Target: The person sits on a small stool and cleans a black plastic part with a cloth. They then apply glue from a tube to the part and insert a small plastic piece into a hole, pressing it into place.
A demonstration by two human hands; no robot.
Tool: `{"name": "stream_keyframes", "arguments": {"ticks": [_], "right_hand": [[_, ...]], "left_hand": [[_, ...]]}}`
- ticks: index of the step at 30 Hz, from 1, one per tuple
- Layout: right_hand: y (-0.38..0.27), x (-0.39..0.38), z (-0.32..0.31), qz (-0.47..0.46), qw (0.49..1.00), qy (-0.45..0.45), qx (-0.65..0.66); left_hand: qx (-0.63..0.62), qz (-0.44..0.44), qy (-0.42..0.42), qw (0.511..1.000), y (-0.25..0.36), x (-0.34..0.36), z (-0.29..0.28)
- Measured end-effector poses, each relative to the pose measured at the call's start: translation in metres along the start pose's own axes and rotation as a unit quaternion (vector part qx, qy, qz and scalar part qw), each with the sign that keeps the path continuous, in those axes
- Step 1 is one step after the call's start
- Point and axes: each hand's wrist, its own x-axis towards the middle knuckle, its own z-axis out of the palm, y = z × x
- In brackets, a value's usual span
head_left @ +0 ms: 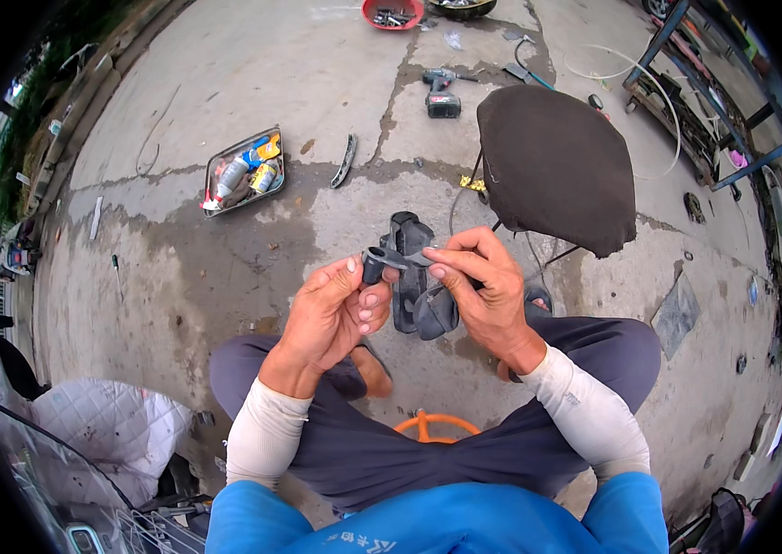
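Between both hands is a small black piece (373, 270) with a short tube-like end and a flat strip running off it. My left hand (328, 309) is closed round the tube end, thumb on top. With thumb and forefinger, my right hand (483, 291) pinches the far end of the flat strip. Just beyond and below the hands is a larger black moulded part (435, 314) with several sections. Whether it hangs from the held piece or lies on the ground, I cannot tell.
A tray (210, 208) of spray cans and bottles lies on the concrete at left, near a curved dark strip (345, 162). Ahead are a cordless drill (442, 97) and a red bowl (393, 13) of metal parts. A dark-covered stool (557, 171) stands at right.
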Motion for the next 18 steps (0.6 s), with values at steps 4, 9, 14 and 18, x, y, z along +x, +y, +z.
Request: {"name": "stream_keyframes", "arguments": {"ticks": [4,9,14,18], "right_hand": [[-0.012,0.006,-0.007,0.016,0.997,0.058,0.042],[-0.021,0.007,0.002,-0.099,0.995,-0.005,0.000],[-0.013,0.005,0.010,-0.097,0.994,-0.013,-0.038],[-0.013,0.006,0.010,0.004,0.999,0.012,0.034]], "left_hand": [[0.014,-0.035,0.030,0.999,-0.006,0.004,0.003],[0.007,-0.041,0.040,0.998,-0.011,0.006,0.002],[0.094,-0.030,0.089,0.991,-0.023,0.010,0.006],[0.242,0.048,0.077,0.966,-0.032,0.011,0.010]]}}
